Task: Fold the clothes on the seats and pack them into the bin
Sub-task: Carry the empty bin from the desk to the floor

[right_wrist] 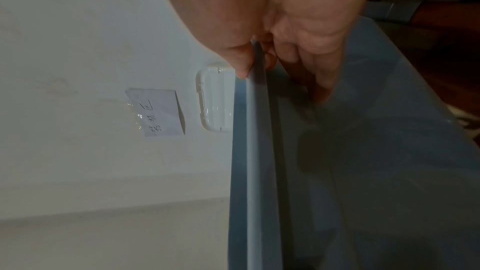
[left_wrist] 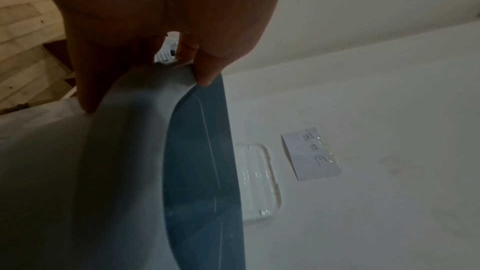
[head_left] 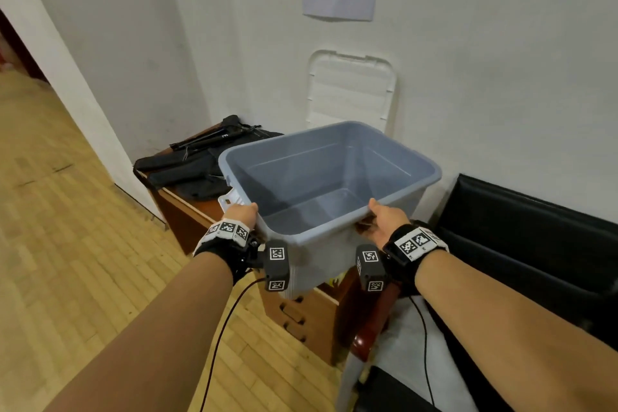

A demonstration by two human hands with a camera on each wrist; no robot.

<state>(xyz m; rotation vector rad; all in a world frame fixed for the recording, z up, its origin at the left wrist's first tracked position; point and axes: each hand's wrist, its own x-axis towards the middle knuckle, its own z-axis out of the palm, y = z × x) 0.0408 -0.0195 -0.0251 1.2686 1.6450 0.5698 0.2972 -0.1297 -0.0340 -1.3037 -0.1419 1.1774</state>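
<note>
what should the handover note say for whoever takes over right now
Left hand: grips the near-left rim of the grey bin.
Right hand: grips the near-right rim, thumb on top.
Bin: held tilted above the wooden cabinet, nothing inside it. Its white lid leans against the wall behind.
Done: bin picked up.
Left: no clothes show in these views; find them on the seats, fold them, pack them into the bin. A black seat is to the right.
</note>
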